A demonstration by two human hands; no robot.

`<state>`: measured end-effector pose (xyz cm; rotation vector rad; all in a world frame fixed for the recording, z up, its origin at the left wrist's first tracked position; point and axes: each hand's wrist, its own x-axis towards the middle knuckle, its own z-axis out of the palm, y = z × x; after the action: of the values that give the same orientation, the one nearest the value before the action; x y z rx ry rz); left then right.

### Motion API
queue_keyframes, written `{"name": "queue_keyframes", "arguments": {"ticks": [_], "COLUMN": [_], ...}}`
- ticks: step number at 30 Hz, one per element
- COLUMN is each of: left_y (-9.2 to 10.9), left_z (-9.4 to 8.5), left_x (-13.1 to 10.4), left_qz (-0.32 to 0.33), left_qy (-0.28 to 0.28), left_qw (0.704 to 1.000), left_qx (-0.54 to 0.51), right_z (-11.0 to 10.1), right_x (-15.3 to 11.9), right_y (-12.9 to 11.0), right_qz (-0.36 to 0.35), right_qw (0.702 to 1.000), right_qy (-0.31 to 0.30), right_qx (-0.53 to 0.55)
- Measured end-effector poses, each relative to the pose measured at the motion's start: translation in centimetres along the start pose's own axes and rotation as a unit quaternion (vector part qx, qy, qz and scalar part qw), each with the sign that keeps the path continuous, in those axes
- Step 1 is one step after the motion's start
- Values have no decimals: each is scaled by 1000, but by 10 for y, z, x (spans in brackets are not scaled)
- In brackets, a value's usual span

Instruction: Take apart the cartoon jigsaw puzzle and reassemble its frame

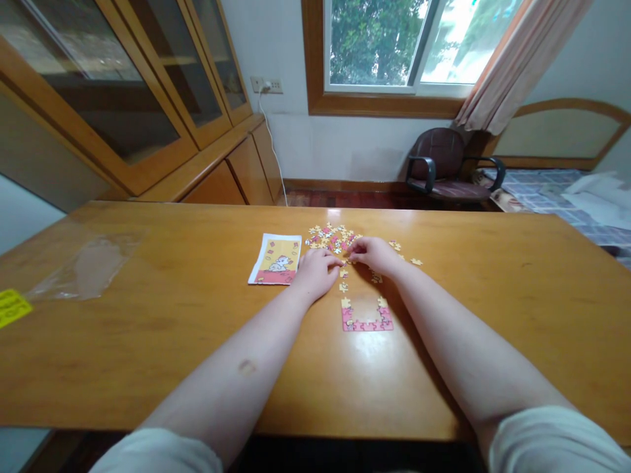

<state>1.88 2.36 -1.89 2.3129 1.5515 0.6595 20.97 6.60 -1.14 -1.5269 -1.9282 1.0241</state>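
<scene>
Pale, loose, creased sleeves (552, 439)

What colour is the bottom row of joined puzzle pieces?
The bottom row is mostly pink, as the head view shows.

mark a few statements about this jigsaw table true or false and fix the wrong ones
1. The joined pink border lies on the table, on the near side of both hands. True.
2. The left hand is nearer the picture sheet than the right hand is. True.
3. The picture sheet lies at the table's right end. False: it lies to the left of the loose pile.
4. An office chair stands beyond the table. True.
5. A piece of clear plastic hangs over the chair. False: the clear plastic lies on the table, left of the picture sheet.
</scene>
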Motion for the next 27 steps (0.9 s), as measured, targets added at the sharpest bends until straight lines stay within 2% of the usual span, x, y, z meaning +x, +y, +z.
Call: {"name": "queue_keyframes", "arguments": {"ticks": [7, 15, 27], "left_y": [0, -2, 0], "left_z": [0, 1, 0], "left_x": [1, 2, 1], "left_qz": [-4, -8, -9], "left_qy": [-8, -11, -11], "left_qw": [1000, 1000, 1000], "left_qx": [4, 1, -2], "right_z": [4, 6, 8], "right_x": [1, 0, 2], "right_y": [1, -2, 2], "right_qz": [-31, -28, -41], "right_qw": [999, 997, 996], "right_qy": [-1, 19, 12], "right_qx": [-29, -76, -77]}}
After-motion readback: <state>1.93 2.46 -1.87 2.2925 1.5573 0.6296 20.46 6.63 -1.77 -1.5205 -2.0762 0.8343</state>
